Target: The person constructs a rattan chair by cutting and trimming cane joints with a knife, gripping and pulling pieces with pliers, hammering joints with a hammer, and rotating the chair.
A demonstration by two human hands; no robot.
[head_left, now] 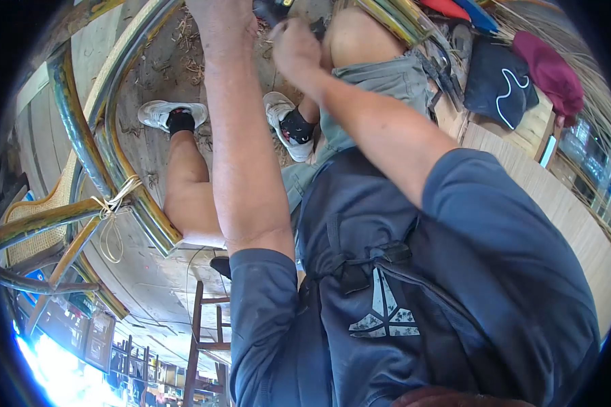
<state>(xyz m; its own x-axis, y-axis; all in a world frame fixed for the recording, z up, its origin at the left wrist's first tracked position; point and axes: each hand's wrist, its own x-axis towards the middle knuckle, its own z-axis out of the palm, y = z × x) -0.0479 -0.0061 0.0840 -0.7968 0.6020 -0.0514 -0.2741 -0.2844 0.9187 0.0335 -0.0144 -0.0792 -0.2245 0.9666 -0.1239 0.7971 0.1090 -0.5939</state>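
Note:
My left hand (220, 15) is at the top edge of the view, its fingers cut off by the frame. Just to the right, my right hand (297, 49) is curled and slightly blurred. It closes on a black tool (271, 9) with a yellow mark, only part of which shows. Dark parts of it stick out on both sides of the fist. Beside my left forearm curves a glossy yellow-green bamboo or rattan frame (81, 122), bound at one joint with pale cane strips (119, 197).
A woven cane panel (41, 220) sits in the frame at left. Shavings litter the plank floor around my white shoes (173, 115). To the right are a wooden board (509, 159), a black cloth item (499, 85) and a maroon cap (550, 74). A wooden ladder-like frame (195, 325) stands behind.

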